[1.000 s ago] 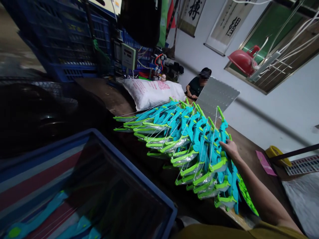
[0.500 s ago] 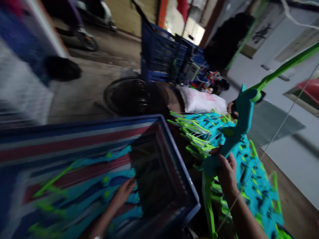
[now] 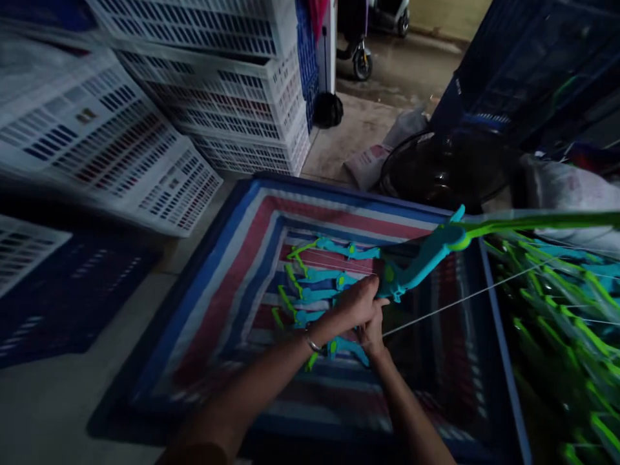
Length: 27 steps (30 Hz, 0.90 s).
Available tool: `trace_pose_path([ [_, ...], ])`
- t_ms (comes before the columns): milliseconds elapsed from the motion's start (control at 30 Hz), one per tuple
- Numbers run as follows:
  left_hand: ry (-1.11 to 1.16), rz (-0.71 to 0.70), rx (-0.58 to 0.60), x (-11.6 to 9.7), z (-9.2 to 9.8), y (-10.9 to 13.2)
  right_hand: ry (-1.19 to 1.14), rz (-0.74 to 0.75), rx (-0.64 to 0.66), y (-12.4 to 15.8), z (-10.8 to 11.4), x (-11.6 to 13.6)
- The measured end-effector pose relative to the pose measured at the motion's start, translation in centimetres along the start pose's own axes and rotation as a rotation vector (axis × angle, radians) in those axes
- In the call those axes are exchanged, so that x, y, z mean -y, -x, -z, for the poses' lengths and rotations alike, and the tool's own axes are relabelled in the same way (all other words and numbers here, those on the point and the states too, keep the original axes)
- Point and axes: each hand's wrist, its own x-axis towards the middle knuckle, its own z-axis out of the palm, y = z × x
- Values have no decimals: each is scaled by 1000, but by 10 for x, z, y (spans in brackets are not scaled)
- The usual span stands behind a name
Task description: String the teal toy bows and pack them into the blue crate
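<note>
A teal and green toy bow (image 3: pixel 426 258) with a thin white string is held over the lined crate, its green limb pointing right. My left hand (image 3: pixel 359 301), with a bracelet on the wrist, is closed around the bow's lower end. Just below, my right hand (image 3: pixel 372 330) is also closed and touches my left hand at the same end of the bow. My fingers hide that part of it. Beneath my hands, several similar toy bows (image 3: pixel 320 278) lie side by side in the blue crate (image 3: pixel 498 342), which has a striped red, white and blue lining.
More bows are heaped in a pile (image 3: pixel 557 303) right of the crate. Stacked white plastic baskets (image 3: pixel 252 97) stand behind at left, with a dark blue crate (image 3: pixel 62 290) nearer. A round black fan-like object (image 3: pixel 440 161) and a white sack (image 3: pixel 576 187) lie beyond.
My view has swung left. The bow in my right hand has come over the crate, and my left hand has left the bows lying inside and closed on the held bow.
</note>
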Motion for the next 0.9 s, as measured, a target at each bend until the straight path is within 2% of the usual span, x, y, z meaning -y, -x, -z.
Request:
trace_pose_path([
  [100,-140,15,115,51,-12,-5,276,-11,313,16,6,-20],
  [233,-215,79,141,115,-27,-29,732,-197,936,47,31,-20],
  [300,-255,118,146,147,-35,-45,837,-259,1134,59,33,-15],
  [333,-275,136,147,164,-38,-52,861,-261,1183,63,32,-11],
  [400,-312,168,142,196,-43,-67,897,-228,1199,67,26,-5],
  [500,-353,186,125,239,-48,-88,913,-107,1146,72,18,-4],
  [633,-374,180,104,284,-54,-114,908,84,1036,92,19,-22],
  [767,-370,161,86,310,-64,-127,934,159,955,114,26,-40],
  [900,-358,156,77,317,-75,-131,894,182,882,121,29,-39],
])
